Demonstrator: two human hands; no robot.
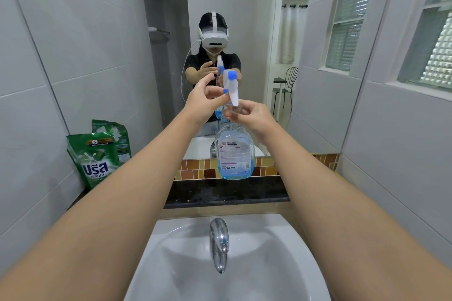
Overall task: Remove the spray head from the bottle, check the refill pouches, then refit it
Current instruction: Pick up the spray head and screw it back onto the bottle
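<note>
A clear spray bottle [235, 154] with blue liquid in its lower part hangs in the air above the counter, in front of the mirror. Its white and blue spray head [231, 87] sits at the top, tilted. My left hand [208, 100] pinches the spray head near its collar with thumb and fingers. My right hand [252, 115] grips the bottle's neck just below the head. A thin dip tube shows inside the bottle. A green refill pouch [94, 161] stands on the counter at the left against the wall, and its reflection shows behind it.
A white sink [281, 252] with a chrome tap [219, 242] lies directly below my arms. A dark stone counter [227, 193] and a tiled strip run under the mirror [232, 7]. Grey tiled walls close in on both sides. A window [435, 44] is at the right.
</note>
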